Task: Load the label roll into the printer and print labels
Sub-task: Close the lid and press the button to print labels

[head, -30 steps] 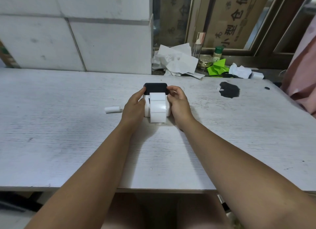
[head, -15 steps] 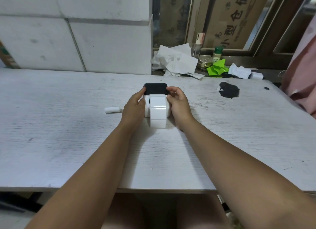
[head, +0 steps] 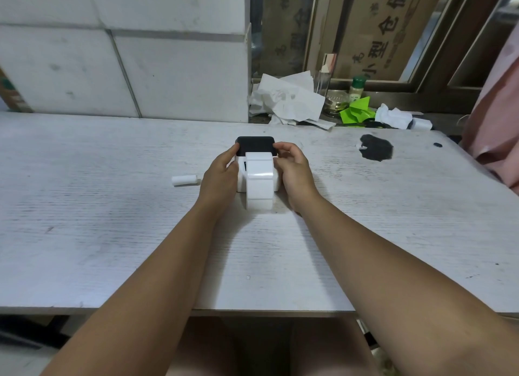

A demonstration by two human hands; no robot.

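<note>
A small white label printer (head: 241,182) with a black top (head: 255,145) stands in the middle of the white table (head: 112,235). A strip of white labels (head: 259,184) comes out of its front and hangs down onto the table toward me. My left hand (head: 220,179) grips the printer's left side, thumb at the black top. My right hand (head: 295,173) holds its right side, fingers curled at the top's right corner. A small white roll core (head: 184,180) lies on the table left of my left hand.
Behind the table, a sill holds crumpled white paper (head: 289,100), a green-capped bottle (head: 357,88), green folded paper (head: 358,112) and a small white roll (head: 421,124). A black stain (head: 376,150) marks the table's right part. White blocks (head: 126,66) form the back wall; pink cloth (head: 500,117) hangs at right.
The label strip has grown longer, its end reaching further toward me on the table. Both hands stay on the printer's sides.
</note>
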